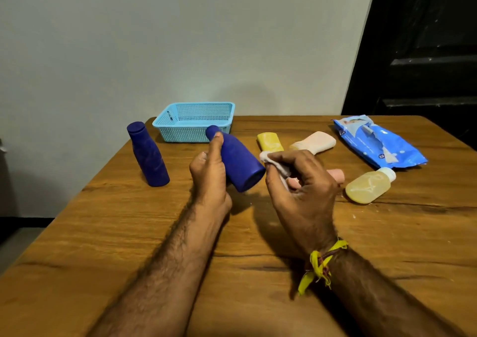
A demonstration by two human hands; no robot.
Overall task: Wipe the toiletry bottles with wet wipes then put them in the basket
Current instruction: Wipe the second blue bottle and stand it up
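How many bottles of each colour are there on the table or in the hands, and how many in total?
Dark blue: 2, one standing on the table, one held in the left hand.
Yellow: 2, one near the basket, one at the right.
Pink: 2, one lying flat, one behind the right hand.
Total: 6

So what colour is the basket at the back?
Light blue basket, seen from the head view.

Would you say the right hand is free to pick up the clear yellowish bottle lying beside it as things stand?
Probably not yet: the right hand is pinching the wet wipe. The yellowish bottle itself lies uncovered on the table just right of that hand, so the path looks open.
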